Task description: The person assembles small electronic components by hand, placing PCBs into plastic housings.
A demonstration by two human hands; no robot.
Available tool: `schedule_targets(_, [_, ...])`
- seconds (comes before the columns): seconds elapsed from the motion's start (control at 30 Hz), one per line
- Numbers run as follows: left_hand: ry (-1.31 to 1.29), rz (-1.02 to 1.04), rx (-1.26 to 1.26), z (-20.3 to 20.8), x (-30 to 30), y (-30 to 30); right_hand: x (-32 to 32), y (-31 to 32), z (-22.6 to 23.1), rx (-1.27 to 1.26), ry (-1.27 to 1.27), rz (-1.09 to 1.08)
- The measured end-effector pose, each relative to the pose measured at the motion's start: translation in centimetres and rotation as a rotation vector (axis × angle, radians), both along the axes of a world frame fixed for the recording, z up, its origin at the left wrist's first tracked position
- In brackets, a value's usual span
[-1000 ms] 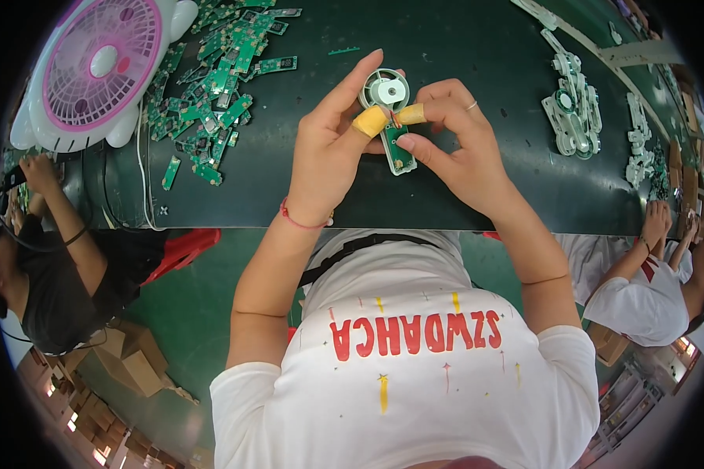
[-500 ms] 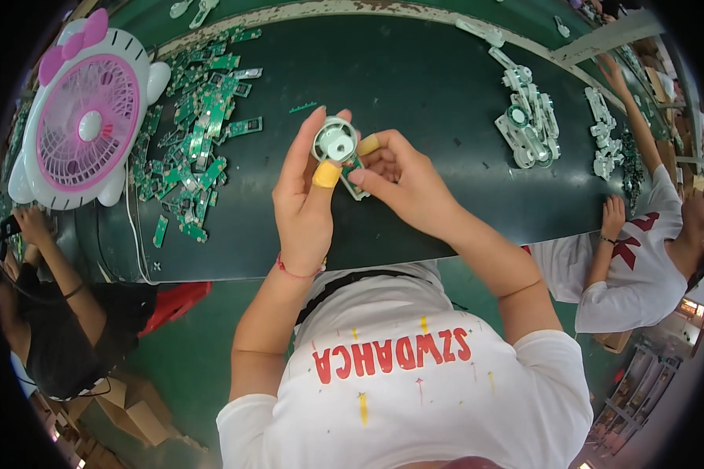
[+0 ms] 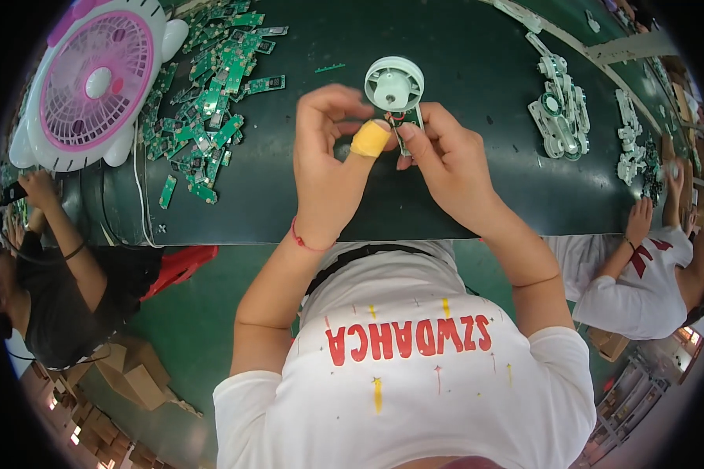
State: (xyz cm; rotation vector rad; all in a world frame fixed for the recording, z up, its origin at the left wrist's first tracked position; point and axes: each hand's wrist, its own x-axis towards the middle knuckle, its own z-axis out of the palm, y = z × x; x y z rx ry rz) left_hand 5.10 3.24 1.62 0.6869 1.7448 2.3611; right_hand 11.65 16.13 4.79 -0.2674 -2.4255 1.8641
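Note:
A pale green handheld-fan housing point(image 3: 395, 84), with a round spoked ring, a hub at its centre and a narrow handle, is pinched by the handle in my right hand point(image 3: 457, 160). Thin red and dark wires point(image 3: 396, 119) come out just below the ring. My left hand point(image 3: 328, 168) is close beside them, its fingers apart and somewhat blurred. Yellow tape point(image 3: 370, 139) wraps its thumb, whose tip lies by the wires; whether it touches them I cannot tell.
Green circuit boards point(image 3: 219, 102) are heaped left of my hands, beside a pink-and-white fan point(image 3: 98, 82) and its white cable. More fan housings point(image 3: 559, 109) lie to the right. Co-workers sit on both sides, one in black point(image 3: 78, 297), one in white point(image 3: 641, 273).
The housing has moved right and turned, so its ring now points away from me. My left hand has let go of the ring; the right still grips the handle. The whole view has shifted.

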Motion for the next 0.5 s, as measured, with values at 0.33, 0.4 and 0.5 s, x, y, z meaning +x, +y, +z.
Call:
schedule_targets(0.33, [-0.333, -0.098, -0.065, 0.9, 0.4, -0.3, -0.3, -0.5, -2.3, 0.443, 0.363, -0.108])
schedule_targets(0.4, [-0.554, -0.150, 0.148, 0.5, 0.7, -0.2, -0.4, -0.6, -2.3, 0.472, 0.394, -0.114])
schedule_targets(0.5, [-0.790, -0.179, 0.411, 0.3, 1.4, 0.6, -0.7, -0.8, -2.0, 0.486, 0.371, -0.127])
